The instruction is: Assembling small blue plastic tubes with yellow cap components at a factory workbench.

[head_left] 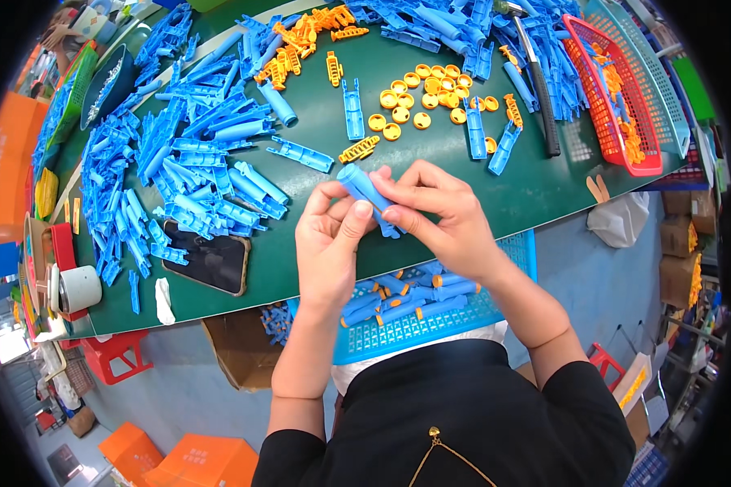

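Observation:
My left hand (330, 235) and my right hand (440, 213) meet over the table's front edge, both closed on one blue plastic tube part (361, 185). Its round end points up and away from me; my fingers cover much of the rest. Just beyond it lies an orange ribbed insert (359, 149). Blue half-shells (300, 153) rest nearby, one (353, 109) standing lengthwise farther back. Past my right hand are several small round yellow caps (421, 120) and a half-shell (505, 148) with an orange insert (513, 110) at its end.
Heaps of blue parts (195, 162) cover the table's left and far side. A phone (207, 258) lies at left. To the right are a black-handled hammer (544, 109) and a red basket (646, 150). In my lap, a blue basket (398, 337) holds blue tubes with orange ends.

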Demonstrator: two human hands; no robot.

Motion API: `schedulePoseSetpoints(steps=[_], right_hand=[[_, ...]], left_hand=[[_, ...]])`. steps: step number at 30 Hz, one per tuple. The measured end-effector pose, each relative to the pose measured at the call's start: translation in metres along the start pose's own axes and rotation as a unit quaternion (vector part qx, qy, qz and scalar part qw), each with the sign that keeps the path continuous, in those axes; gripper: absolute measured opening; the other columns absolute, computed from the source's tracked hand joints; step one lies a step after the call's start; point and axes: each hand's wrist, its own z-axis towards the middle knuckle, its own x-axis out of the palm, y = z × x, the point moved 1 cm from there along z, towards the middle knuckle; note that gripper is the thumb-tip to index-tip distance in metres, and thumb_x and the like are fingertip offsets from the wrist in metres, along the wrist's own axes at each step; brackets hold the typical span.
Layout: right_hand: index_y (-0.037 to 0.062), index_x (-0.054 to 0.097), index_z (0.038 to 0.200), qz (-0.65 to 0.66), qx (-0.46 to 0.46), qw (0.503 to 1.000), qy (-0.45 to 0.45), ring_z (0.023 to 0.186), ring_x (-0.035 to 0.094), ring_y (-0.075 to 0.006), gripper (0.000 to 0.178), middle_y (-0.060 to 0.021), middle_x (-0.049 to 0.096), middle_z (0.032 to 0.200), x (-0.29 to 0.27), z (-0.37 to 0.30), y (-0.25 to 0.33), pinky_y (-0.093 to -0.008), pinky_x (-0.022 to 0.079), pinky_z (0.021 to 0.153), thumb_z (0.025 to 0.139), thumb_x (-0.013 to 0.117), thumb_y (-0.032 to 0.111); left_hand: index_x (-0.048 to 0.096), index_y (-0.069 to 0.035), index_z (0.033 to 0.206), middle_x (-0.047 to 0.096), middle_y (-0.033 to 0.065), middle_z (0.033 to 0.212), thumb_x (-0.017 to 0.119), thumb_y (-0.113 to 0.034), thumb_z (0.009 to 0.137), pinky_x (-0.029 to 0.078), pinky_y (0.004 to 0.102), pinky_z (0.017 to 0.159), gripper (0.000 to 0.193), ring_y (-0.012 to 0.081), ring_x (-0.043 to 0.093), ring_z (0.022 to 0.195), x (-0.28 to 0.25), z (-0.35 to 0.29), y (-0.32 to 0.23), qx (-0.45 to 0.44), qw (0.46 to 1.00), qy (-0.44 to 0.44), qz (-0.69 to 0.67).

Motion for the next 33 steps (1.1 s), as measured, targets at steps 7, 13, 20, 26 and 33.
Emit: schedulePoseSetpoints(steps=[7,13,20,26,33], right_hand=[[-0.004,0.068,0.096,0.137,0.109,0.984,0.033,0.088,0.065,-0.0171,0.02,-0.0119,0.067,0.096,0.001,-0.001,0.001,-0.0281,0.054,0.076,0.077,0.075,0.0],[-0.0005,0.067,0.098,-0.002,-0.029,0.999,-0.013,0.087,0.066,-0.0177,0.029,-0.0128,0.066,0.099,0.006,-0.013,0.002,-0.0302,0.054,0.076,0.072,0.079,0.002],[-0.0021,0.061,0.103,0.348,0.147,0.924,-0.06,0.093,0.064,-0.0149,0.023,-0.0097,0.066,0.102,0.007,-0.007,0.005,-0.0277,0.053,0.082,0.082,0.07,-0.002],[-0.0024,0.057,0.106,0.374,0.25,0.893,-0.003,0.097,0.063,-0.0152,0.02,-0.0089,0.063,0.105,-0.007,-0.012,-0.011,-0.0285,0.053,0.084,0.088,0.065,0.002],[0.0053,0.051,0.122,0.013,-0.066,0.997,-0.027,0.086,0.065,-0.0188,0.049,-0.0086,0.063,0.098,0.003,-0.008,0.001,-0.0277,0.054,0.077,0.078,0.073,0.0]], left_hand=[[0.054,-0.003,0.109,0.062,0.0165,0.113,0.074,-0.003,0.081,0.049,0.0315,0.091,0.035,0.0189,0.061,0.102,-0.014,0.002,0.005,0.029,0.992,0.022,-0.122],[0.054,-0.006,0.103,0.062,0.0109,0.102,0.077,-0.002,0.078,0.046,0.0294,0.089,0.033,0.0178,0.058,0.101,-0.006,-0.005,0.009,0.107,0.99,0.005,-0.096],[0.054,-0.006,0.099,0.064,0.0149,0.104,0.077,0.0,0.077,0.047,0.0343,0.093,0.032,0.0223,0.06,0.105,-0.002,-0.007,0.009,0.234,0.971,-0.042,-0.008],[0.054,-0.005,0.097,0.068,0.0183,0.1,0.077,0.001,0.077,0.05,0.0379,0.09,0.031,0.0273,0.064,0.102,-0.005,-0.004,0.005,0.265,0.955,-0.002,0.137],[0.052,-0.003,0.103,0.065,0.0195,0.105,0.077,-0.001,0.078,0.053,0.0321,0.085,0.036,0.0249,0.064,0.1,-0.005,-0.006,0.008,0.23,0.968,-0.059,0.076]])
